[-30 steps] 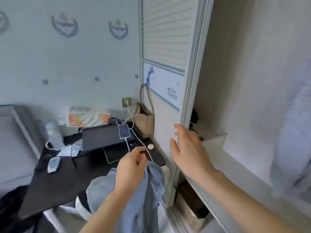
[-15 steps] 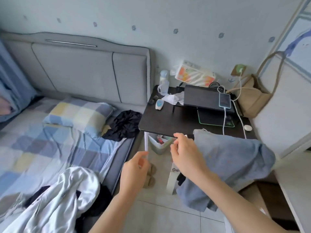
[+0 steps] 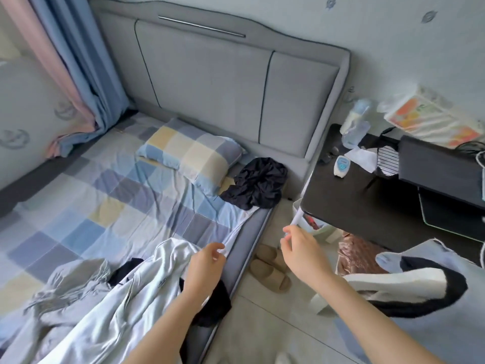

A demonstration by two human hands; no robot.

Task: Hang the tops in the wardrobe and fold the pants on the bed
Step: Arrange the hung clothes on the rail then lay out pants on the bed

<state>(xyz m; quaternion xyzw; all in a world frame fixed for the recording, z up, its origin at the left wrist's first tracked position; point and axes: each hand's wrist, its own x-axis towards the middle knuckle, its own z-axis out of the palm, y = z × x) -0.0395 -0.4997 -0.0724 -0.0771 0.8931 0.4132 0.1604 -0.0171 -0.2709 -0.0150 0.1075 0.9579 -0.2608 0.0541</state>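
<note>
Fingers (image 3: 215,252) of her left hand (image 3: 203,269), loosely curled and empty, hover just over the white top (image 3: 147,285) below them, so a hasty grab could drag the black garment (image 3: 126,269) alongside.

Bed sheet (image 3: 105,195): checked cloth, matt, creased. White top (image 3: 136,292): thin smooth cloth, slight sheen. Black garment (image 3: 258,183): crumpled matt cloth. Headboard (image 3: 210,82): grey woven upholstery, metal strip inset. Side table (image 3: 367,203): dark matt top. Slippers (image 3: 270,269): smooth matt rubbery. Bottle (image 3: 355,122): translucent plastic.
</note>
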